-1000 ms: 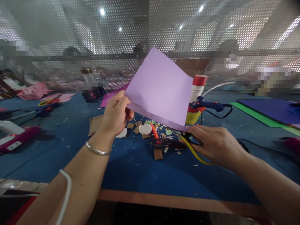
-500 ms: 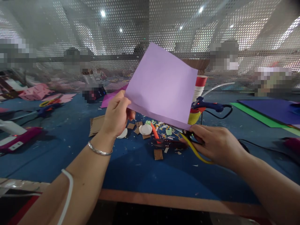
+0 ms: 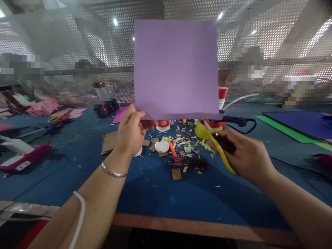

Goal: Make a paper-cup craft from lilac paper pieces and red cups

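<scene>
A square sheet of purple paper (image 3: pixel 176 69) stands upright in front of me, pinched at its lower left corner by my left hand (image 3: pixel 133 129). My right hand (image 3: pixel 246 155) is closed round yellow-handled scissors (image 3: pixel 221 154), just below the paper's lower right corner and apart from it. Under the paper, small paper scraps (image 3: pixel 188 148), a white round lid (image 3: pixel 162 146), an orange stick (image 3: pixel 172 149) and brown cardboard squares (image 3: pixel 176 174) lie on the blue table (image 3: pixel 155 200). A dark-handled tool (image 3: pixel 192 162) lies among them.
Stacked red and white cups (image 3: pixel 222 94) and a blue glue gun (image 3: pixel 237 120) are behind my right hand. Blue and green sheets (image 3: pixel 298 121) lie at the right. At the left are a magenta power strip (image 3: pixel 24 159), pink paper (image 3: pixel 45 106) and corrugated cardboard (image 3: pixel 109 142).
The purple sheet has swung up from a tilt to upright and now sits higher. My right hand has come away from its corner, slightly right and down, with the scissors.
</scene>
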{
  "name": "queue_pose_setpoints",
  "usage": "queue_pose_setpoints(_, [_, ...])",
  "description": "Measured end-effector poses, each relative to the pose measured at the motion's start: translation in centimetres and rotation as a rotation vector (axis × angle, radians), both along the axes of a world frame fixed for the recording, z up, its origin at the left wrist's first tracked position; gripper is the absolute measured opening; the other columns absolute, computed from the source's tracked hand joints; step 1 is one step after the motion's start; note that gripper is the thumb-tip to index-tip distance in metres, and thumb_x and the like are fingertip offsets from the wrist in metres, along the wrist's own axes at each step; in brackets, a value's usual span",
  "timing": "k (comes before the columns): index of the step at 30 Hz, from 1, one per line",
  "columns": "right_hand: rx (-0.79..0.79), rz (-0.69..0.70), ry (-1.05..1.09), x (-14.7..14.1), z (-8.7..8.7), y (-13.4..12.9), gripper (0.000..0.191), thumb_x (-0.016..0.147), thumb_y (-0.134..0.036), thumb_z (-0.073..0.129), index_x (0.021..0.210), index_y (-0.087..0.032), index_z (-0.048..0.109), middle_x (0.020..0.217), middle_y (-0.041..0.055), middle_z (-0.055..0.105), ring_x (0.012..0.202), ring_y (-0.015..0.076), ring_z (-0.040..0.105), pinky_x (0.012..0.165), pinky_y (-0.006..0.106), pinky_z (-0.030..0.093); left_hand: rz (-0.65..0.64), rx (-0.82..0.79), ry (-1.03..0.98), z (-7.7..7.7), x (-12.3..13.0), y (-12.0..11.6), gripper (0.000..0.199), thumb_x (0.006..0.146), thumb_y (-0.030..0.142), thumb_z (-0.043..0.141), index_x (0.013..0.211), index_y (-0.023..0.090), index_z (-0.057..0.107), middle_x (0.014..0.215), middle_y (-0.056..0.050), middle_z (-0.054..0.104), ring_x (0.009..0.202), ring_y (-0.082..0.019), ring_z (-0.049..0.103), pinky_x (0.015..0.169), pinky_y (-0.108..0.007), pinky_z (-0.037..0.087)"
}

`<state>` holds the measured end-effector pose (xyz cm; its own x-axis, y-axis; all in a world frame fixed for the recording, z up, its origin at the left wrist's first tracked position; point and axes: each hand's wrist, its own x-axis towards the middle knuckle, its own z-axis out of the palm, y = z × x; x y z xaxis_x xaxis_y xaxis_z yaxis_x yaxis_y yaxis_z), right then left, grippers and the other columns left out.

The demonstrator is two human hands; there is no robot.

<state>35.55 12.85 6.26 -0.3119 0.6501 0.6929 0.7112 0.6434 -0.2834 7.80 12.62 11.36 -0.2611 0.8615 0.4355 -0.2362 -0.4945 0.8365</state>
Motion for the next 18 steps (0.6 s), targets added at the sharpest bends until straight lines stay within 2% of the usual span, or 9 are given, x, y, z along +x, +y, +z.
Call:
queue_pose_setpoints(4, [-0.155,-0.032,0.292,-0.5,0.5,-0.7,0.025,0.085,-0.048,0.066,0.085,-0.023,0.061,0.058,-0.0042,0.053,0.048,0.012,0.048,0.047,0.025,0.039,-0.161,-0.032,-0.086,-0.5,1.0,-0.2,0.017,0.077,0.01,0.064,0.09,0.022,0.066,0.088,0.001,0.072,0.068,-0.011,0.066,0.054,-0.021,0.048])
queue_pose_setpoints(6, [-0.244,0.024,0.455,-1.1,0.9,-1.0,0.024,0.084,-0.047,0.068,0.084,-0.024,0.061,0.057,-0.0049,0.053,0.045,0.0113,0.049,0.042,0.024,0.038,-0.24,-0.052,-0.103,-0.9,1.8,-0.3,0.02,0.075,0.009,0.07,0.089,0.023,0.067,0.089,0.002,0.073,0.072,-0.01,0.066,0.058,-0.021,0.049])
queue_pose_setpoints(8, [-0.303,0.083,0.558,-1.7,1.4,-1.3,0.024,0.083,-0.046,0.069,0.086,-0.023,0.062,0.059,-0.0045,0.055,0.042,0.0107,0.051,0.039,0.023,0.039,-0.306,-0.064,-0.098,-1.4,2.9,-0.6,0.018,0.072,0.009,0.074,0.083,0.022,0.07,0.083,0.002,0.074,0.073,-0.01,0.066,0.062,-0.022,0.049])
queue_pose_setpoints(11, [-0.329,0.159,0.595,-2.7,1.9,-1.4,0.024,0.085,-0.045,0.068,0.087,-0.022,0.063,0.061,-0.0043,0.056,0.041,0.009,0.052,0.038,0.022,0.041,-0.393,-0.126,-0.093,-2.0,4.6,-1.4,0.015,0.069,0.011,0.079,0.078,0.022,0.073,0.077,0.0,0.074,0.076,-0.013,0.068,0.072,-0.025,0.052])
queue_pose_setpoints(14, [-0.362,0.264,0.605,-3.6,2.4,-1.5,0.021,0.086,-0.041,0.069,0.084,-0.022,0.06,0.059,-0.0058,0.053,0.041,0.0071,0.049,0.038,0.02,0.041,-0.433,-0.218,-0.104,-2.5,6.0,-2.2,0.018,0.069,0.013,0.081,0.085,0.021,0.077,0.088,-0.004,0.077,0.085,-0.016,0.071,0.083,-0.028,0.054])
queue_pose_setpoints(18, [-0.415,0.335,0.6,-4.5,3.2,-1.5,0.024,0.086,-0.037,0.07,0.075,-0.022,0.055,0.058,-0.006,0.052,0.041,0.0065,0.05,0.038,0.02,0.041,-0.466,-0.251,-0.106,-3.0,6.7,-2.7,0.019,0.071,0.016,0.083,0.088,0.022,0.079,0.094,-0.007,0.078,0.087,-0.018,0.072,0.084,-0.03,0.055])
